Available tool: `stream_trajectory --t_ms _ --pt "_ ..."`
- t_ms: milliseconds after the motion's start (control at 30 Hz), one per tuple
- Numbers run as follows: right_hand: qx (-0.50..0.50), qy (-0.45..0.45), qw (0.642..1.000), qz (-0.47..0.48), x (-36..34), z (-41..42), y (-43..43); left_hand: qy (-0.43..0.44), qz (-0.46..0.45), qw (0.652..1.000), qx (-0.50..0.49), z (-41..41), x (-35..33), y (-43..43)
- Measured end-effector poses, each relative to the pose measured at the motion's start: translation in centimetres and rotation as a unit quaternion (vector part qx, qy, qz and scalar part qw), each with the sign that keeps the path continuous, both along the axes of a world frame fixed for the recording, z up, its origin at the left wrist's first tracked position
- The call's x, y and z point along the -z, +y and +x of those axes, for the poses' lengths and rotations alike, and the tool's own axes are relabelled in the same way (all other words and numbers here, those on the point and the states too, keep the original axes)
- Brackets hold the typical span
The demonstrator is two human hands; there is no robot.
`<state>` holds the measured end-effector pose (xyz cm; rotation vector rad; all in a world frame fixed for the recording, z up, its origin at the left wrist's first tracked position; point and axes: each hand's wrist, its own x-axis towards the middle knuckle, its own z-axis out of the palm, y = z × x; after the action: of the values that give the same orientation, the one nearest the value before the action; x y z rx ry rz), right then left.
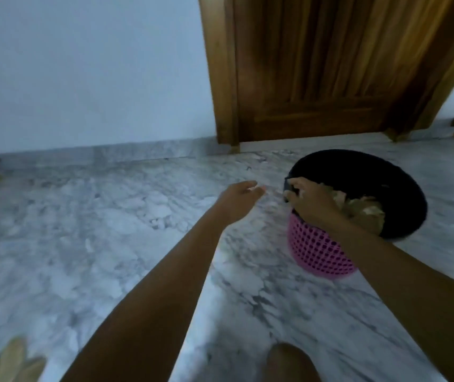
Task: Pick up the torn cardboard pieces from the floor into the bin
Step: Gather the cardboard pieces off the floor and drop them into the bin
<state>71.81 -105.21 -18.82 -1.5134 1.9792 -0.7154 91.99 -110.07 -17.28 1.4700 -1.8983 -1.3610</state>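
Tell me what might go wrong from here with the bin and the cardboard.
1. The right hand grips the bin by its black liner's rim; a pull may tip it and spill the cardboard inside.
2. The tan pieces at the lower left edge, probably cardboard, lie far from the bin and could be missed.

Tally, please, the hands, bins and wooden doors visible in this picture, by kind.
hands: 2 (left hand, right hand)
bin: 1
wooden door: 1
total: 4
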Motion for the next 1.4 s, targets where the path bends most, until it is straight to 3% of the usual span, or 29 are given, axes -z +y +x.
stream_trajectory --t_ms 167,367,633,1000,1200,1300,1400 --pt "-0.199 0.02 0.979 -0.049 0.9 20.5 2.1 -0.059 -0.023 0.988 -0.139 20.0 -0.4 8.8" --pt "-0.42 0.011 0.908 -0.004 3.7 44.3 12.3 -0.109 0.014 0.941 -0.322 42.1 1.4 25.9" --pt "-0.588 0.033 0.804 0.079 8.9 63.5 27.5 -0.092 0.087 0.877 -0.463 59.6 5.8 46.9" --pt "-0.594 0.213 0.761 0.151 17.6 72.7 35.4 -0.085 0.17 0.844 -0.502 67.9 17.0 58.0" --pt "-0.528 0.303 0.779 0.151 27.1 72.7 34.1 -0.19 0.255 0.81 -0.493 70.0 28.1 60.2" --pt "-0.458 0.311 0.82 0.145 29.6 71.9 33.9 -0.332 0.211 0.803 -0.448 68.6 31.4 61.1" --pt "-0.443 0.327 0.83 0.083 31.6 70.8 33.7 -0.398 0.171 0.783 -0.447 67.2 31.6 61.9"
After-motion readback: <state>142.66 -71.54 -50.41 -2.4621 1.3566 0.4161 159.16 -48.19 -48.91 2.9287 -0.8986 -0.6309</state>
